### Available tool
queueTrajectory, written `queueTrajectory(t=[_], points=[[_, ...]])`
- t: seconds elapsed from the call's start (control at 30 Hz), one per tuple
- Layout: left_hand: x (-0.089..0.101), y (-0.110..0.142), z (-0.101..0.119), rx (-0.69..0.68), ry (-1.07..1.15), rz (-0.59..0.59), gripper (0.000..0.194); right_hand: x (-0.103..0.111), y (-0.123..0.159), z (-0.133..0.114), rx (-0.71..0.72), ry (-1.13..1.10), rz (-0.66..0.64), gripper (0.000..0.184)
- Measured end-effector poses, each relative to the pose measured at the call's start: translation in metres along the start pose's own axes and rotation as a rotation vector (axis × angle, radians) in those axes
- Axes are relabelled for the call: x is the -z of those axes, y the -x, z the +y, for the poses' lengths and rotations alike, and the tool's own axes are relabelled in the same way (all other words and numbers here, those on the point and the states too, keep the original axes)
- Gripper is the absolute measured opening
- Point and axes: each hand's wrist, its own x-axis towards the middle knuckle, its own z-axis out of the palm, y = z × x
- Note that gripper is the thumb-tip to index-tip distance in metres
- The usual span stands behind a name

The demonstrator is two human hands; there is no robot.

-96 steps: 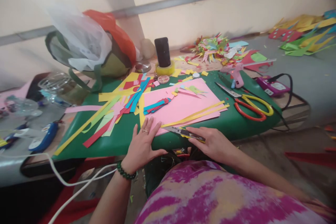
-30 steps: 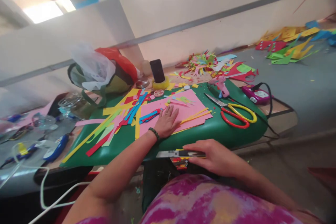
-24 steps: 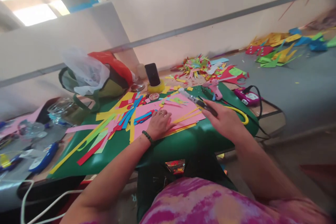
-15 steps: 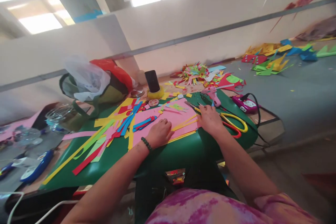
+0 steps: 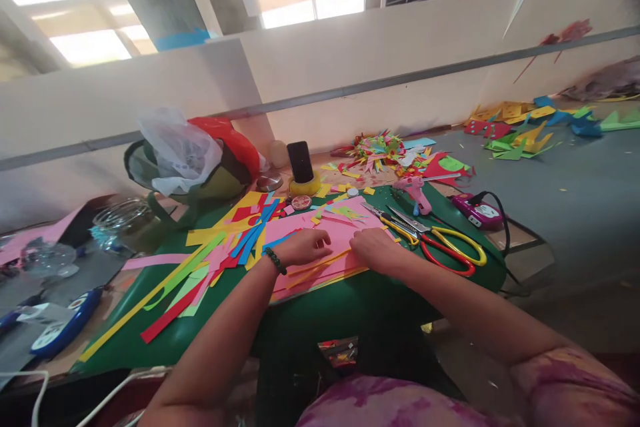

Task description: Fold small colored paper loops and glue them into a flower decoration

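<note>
My left hand (image 5: 300, 247) rests on the pink paper sheet (image 5: 345, 230) with its fingers curled, holding it down on the green mat (image 5: 350, 293). My right hand (image 5: 376, 251) lies just to its right, fingertips pinched at the end of a yellow paper strip (image 5: 320, 261) that runs across the sheet under both hands. The utility knife (image 5: 395, 220) lies on the mat beside the red and yellow scissors (image 5: 450, 247), just beyond my right hand and apart from it.
Loose coloured paper strips (image 5: 200, 267) cover the mat's left side. Behind stand a phone on a yellow tape roll (image 5: 301, 170), a bag with plastic (image 5: 190, 153), a pink glue gun (image 5: 415, 188) and a purple power strip (image 5: 477, 212). Paper scraps (image 5: 385, 147) pile at the back.
My right hand carried the utility knife from the mat's near edge to the far right, set it down by the scissors, then came back to the pink sheet. The camera tilted upward.
</note>
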Motion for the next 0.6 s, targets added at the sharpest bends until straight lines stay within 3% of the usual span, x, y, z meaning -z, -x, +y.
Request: queueTrajectory(t=[0.1, 0.2, 0.33, 0.47, 0.6], points=[[0.012, -0.002, -0.011, -0.039, 0.240, 0.191, 0.023, 0.025, 0.000, 0.005, -0.077, 0.018, 0.009, 0.028], [0.017, -0.004, -0.021, -0.001, 0.591, 0.329, 0.038, 0.061, -0.007, 0.005, -0.135, 0.007, 0.151, 0.028], [0.014, -0.002, -0.032, 0.048, 1.138, 0.320, 0.060, 0.089, -0.032, 0.001, -0.134, -0.075, 0.360, 0.027], [0.011, 0.005, -0.037, 0.115, 1.367, 0.332, 0.050, 0.077, -0.067, -0.005, -0.111, -0.326, 0.446, 0.019], [0.012, 0.006, -0.036, 0.137, 1.443, 0.359, 0.037, 0.049, -0.093, -0.011, -0.098, -0.922, 0.383, 0.016]])
